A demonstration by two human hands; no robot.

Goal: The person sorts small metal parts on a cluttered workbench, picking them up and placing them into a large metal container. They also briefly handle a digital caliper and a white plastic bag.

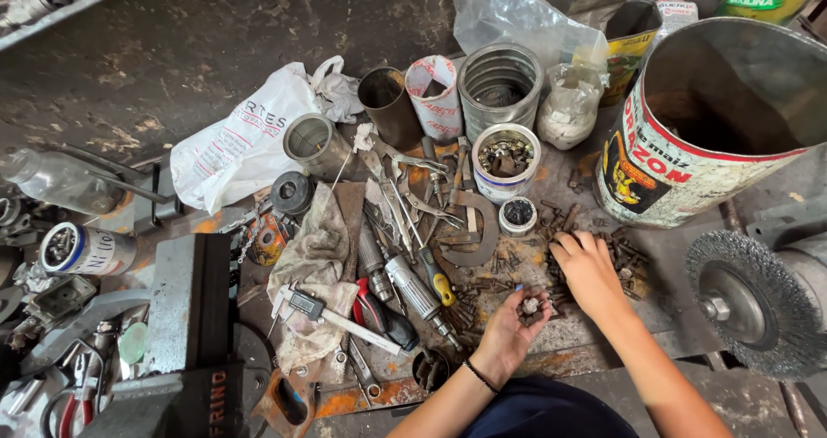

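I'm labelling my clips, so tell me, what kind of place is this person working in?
Most likely a metalworking or repair workshop: a bench vise, a wire wheel and tins of hardware stand on a grimy bench, while the right hand sorts rusty bolts.

Soft, even daylight fills the view from above, casting only faint shadows under the tools, with mild glare on the clear plastic bag [508, 12], sharp focus mid-worktop [663, 257], and wide-angle bending at the edges.
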